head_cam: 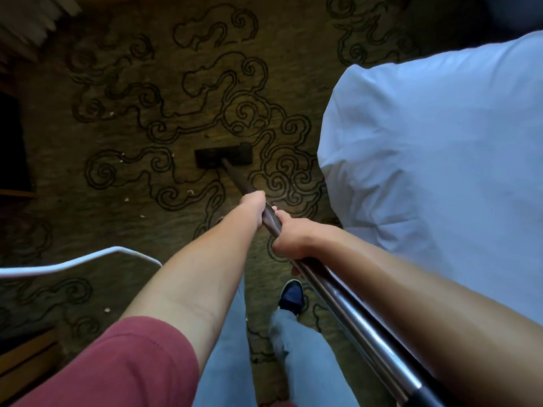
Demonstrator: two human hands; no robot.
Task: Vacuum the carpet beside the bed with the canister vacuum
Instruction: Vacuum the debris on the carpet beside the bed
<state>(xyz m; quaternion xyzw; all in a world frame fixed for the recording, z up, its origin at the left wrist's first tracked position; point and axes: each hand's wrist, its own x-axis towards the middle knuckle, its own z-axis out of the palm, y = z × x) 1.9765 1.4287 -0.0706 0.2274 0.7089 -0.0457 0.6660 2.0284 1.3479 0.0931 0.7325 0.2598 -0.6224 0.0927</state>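
Fingers of the left hand [253, 207] and right hand [289, 239] wrap the shiny metal vacuum wand [346, 304] — slanting forward-left, down to its dark floor head [223, 158] flat on the carpet [164, 118].

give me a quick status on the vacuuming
Left hand and right hand both gripping wand. Floor head flat on carpet. White cord lies left, clear.

The room is dim; the carpet [176, 118] looks murky. The white bedding [440, 142] catches soft bluish light. Corners darken and bend, slightly blurred.
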